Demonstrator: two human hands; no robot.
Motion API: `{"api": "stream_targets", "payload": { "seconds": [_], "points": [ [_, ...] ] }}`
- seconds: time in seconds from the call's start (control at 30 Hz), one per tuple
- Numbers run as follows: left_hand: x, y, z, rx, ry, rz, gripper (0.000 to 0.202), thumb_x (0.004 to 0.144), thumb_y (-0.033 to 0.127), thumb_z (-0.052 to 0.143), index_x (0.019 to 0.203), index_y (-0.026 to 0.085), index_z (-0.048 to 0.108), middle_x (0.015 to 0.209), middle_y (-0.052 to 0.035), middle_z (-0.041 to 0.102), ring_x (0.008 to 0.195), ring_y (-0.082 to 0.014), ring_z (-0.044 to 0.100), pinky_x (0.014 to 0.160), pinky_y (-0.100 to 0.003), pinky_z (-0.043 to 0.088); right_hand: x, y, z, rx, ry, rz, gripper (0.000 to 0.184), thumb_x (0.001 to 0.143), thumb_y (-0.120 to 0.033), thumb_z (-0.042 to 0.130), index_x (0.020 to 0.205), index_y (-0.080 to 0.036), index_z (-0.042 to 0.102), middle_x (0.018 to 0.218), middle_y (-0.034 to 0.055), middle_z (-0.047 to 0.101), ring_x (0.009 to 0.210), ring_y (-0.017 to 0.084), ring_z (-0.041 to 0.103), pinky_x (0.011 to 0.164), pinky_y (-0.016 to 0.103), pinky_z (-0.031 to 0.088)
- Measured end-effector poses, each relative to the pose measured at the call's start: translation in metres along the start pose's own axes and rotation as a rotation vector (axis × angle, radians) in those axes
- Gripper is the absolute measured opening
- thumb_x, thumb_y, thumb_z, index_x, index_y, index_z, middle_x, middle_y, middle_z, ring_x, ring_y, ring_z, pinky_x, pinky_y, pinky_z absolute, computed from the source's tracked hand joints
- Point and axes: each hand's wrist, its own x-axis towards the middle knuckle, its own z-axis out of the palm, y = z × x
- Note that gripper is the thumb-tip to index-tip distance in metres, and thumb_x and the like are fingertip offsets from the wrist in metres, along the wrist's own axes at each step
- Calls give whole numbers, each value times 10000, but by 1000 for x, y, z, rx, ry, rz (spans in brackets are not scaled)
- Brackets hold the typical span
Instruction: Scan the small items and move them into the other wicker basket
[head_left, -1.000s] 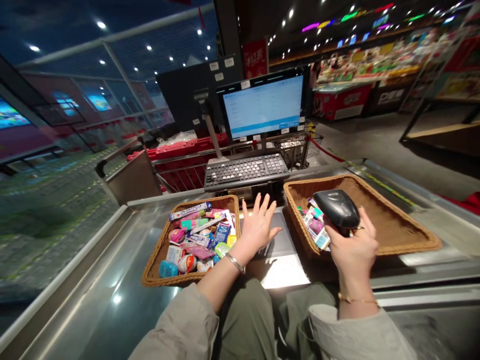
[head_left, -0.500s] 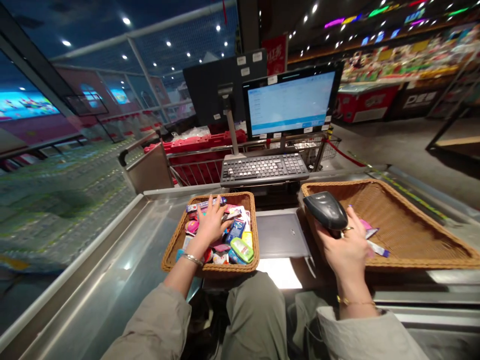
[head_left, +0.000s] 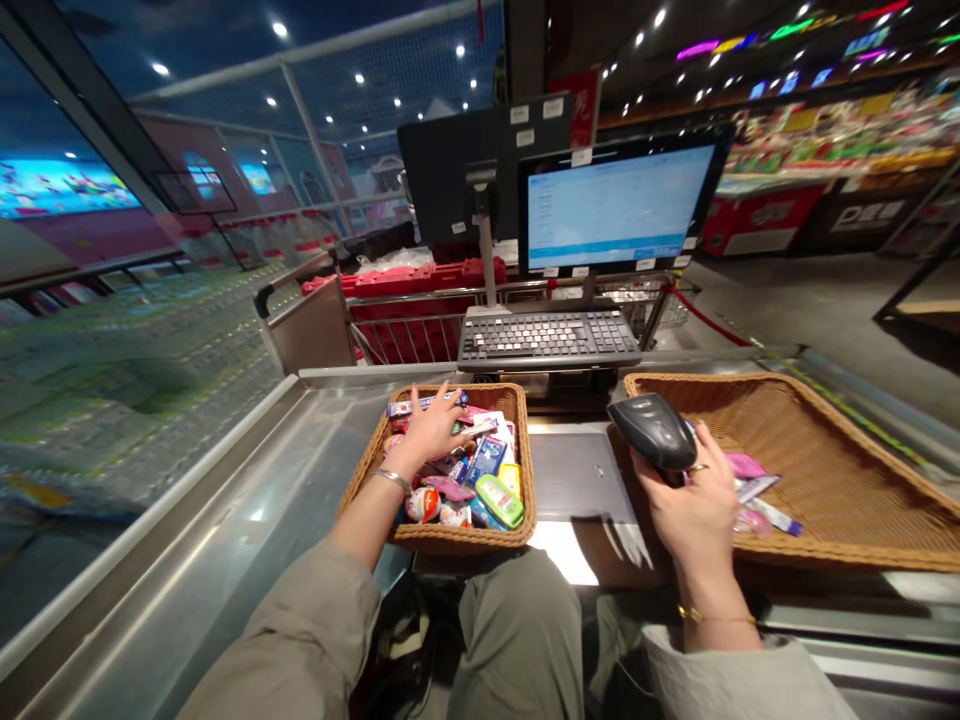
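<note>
The left hand (head_left: 431, 430) had shifted toward the 10 o'clock side of the left wicker basket (head_left: 457, 540) since the earlier frame, its fingers spread apart and resting on the heap without closing on any one piece. The right hand (head_left: 694, 500) was clamped around the black handheld barcode scanner (head_left: 652, 432), which it held at about 1 o'clock, above the near corner of the right wicker basket (head_left: 825, 470). The left basket was crowded with small packaged goods: a blue box (head_left: 487, 458), a green plastic case (head_left: 499, 500), a red-and-white egg-shaped capsule (head_left: 421, 504) and flat wrapped packets. The right basket, at 1 o'clock, held more than before, with pink packets (head_left: 746, 465) and a white-and-blue stick packet (head_left: 776, 518) lying near its 9 o'clock edge, just beside the right hand. Between the baskets, at 12 o'clock, lay a dark glass scanning plate (head_left: 577, 475) set in the steel checkout counter (head_left: 210, 520). Beyond it stood a black keyboard (head_left: 550, 340) and a lit monitor (head_left: 622, 205). A silver bangle (head_left: 391, 480) circled the left wrist, and a gold chain bracelet (head_left: 716, 617) circled the right.
</note>
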Motion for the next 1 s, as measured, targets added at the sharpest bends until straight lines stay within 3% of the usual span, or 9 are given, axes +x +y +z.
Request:
{"api": "stream_targets", "payload": {
  "seconds": [0.07, 0.17, 0.4, 0.53, 0.77, 0.87, 1.0],
  "points": [
    [11, 11, -4, 5, -23, 28, 291, 955, 430, 628, 1161, 240, 709, 1337, -118, 704, 1354, -351, 553, 1218, -718, 33, 0, 1, 0, -2, 1, -7, 459, 807, -442, 740, 1146, -132, 734, 1218, 169, 724, 1381, 351, 537, 1157, 579, 409],
    [23, 24, -6, 12, -117, 22, 291, 970, 424, 609, 1119, 186, 686, 1164, -138, 761, 1202, -336, 646, 1211, -648, 145, 0, 2, 0, -2, -6, -13, 449, 814, -450, 732, 1131, -132, 737, 1212, 173, 725, 1372, 354, 543, 1155, 579, 409],
    [36, 30, -4, -51, -184, -35, 344, 965, 379, 625, 1253, 198, 573, 1175, -137, 739, 1181, -328, 650, 1093, -522, 364, 0, 6, -1, 5, 2, -8, 432, 801, -434, 747, 1115, -137, 737, 1177, 162, 731, 1364, 345, 551, 1142, 566, 431],
    [38, 28, -4, -67, -207, -48, 291, 969, 410, 603, 1159, 190, 615, 1263, -168, 694, 1239, -341, 613, 1075, -489, 390, -1, 6, -2, 13, -4, -10, 403, 818, -439, 730, 1092, -142, 740, 1192, 158, 730, 1369, 338, 544, 1167, 565, 407],
    [46, 20, -3, -105, -307, -74, 223, 939, 408, 634, 1041, 210, 633, 1161, -118, 750, 1114, -300, 679, 1042, -480, 436, -2, 6, -3, 18, -5, -1, 424, 822, -429, 730, 1137, -145, 733, 1248, 157, 715, 1392, 321, 526, 1184, 544, 391],
    [48, 20, -2, -109, -296, -87, 205, 863, 361, 723, 950, 203, 627, 1099, -121, 763, 1091, -315, 688, 1042, -489, 436, -2, 5, -3, 31, -11, 18, 432, 823, -427, 732, 1150, -145, 732, 1232, 155, 720, 1393, 318, 524, 1182, 540, 390],
    [48, 21, -8, -180, -195, -101, 212, 857, 341, 724, 1000, 218, 625, 1014, -72, 773, 1002, -279, 710, 994, -420, 467, -2, 4, -4, 35, -7, 27, 406, 821, -428, 725, 1113, -145, 742, 1224, 159, 720, 1368, 313, 539, 1177, 537, 391]
  ]
}}
